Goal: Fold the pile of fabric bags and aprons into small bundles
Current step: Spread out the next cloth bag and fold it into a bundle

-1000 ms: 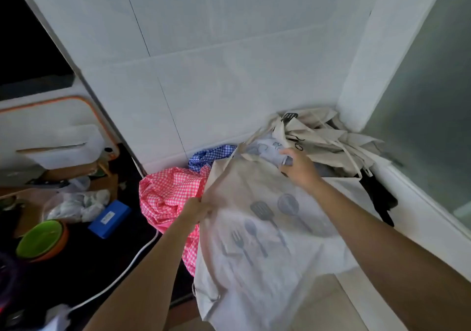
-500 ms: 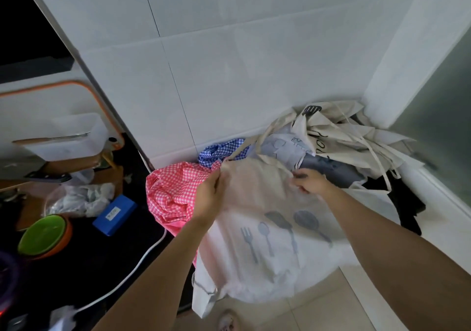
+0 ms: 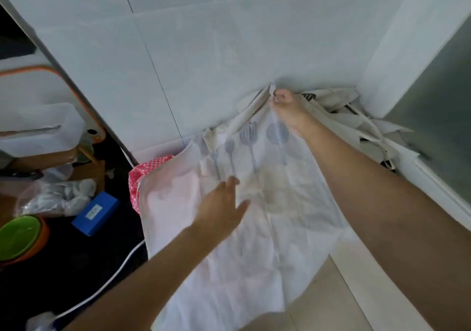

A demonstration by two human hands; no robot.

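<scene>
- Up near the top centre of the frame, the fingers (image 3: 279,99) of the right hand (image 3: 289,106) are curled tightly together. They pinch the bunched upper edge of the apron (image 3: 267,228) and hold it up close to the tiled wall (image 3: 204,50).
- At the middle of the frame, the fingers (image 3: 230,181) of the left hand (image 3: 221,203) are straight and slightly spread. They lie flat on the apron's cloth just below its print and grip nothing.
- The apron is pale cream and creased. It hangs from the right hand's pinch and spreads over the centre and lower centre of the frame, with its lower hem above the floor tiles (image 3: 318,302).
- Its utensil print (image 3: 252,142) is grey-blue and shows a fork, a spoon, a spatula and a round ladle, sitting between the two hands.
- A cream band of the apron runs down and to the left from the pinch.
- Both forearms are bare and come in from the bottom edge, the right one crossing the apron's right side.
- The pile of fabric bags (image 3: 356,116) lies just right of the right hand, in the upper-right corner where the wall turns. It is cream and rumpled, with loose straps.
- A pink checked cloth (image 3: 141,177) shows at the apron's left edge, partly covered by it.
- At the lower left, on a dark surface, lie a blue box (image 3: 95,212), a crumpled plastic bag (image 3: 56,195) and a green bowl (image 3: 17,236).
- A white cable (image 3: 102,287) runs across that surface toward the apron.
</scene>
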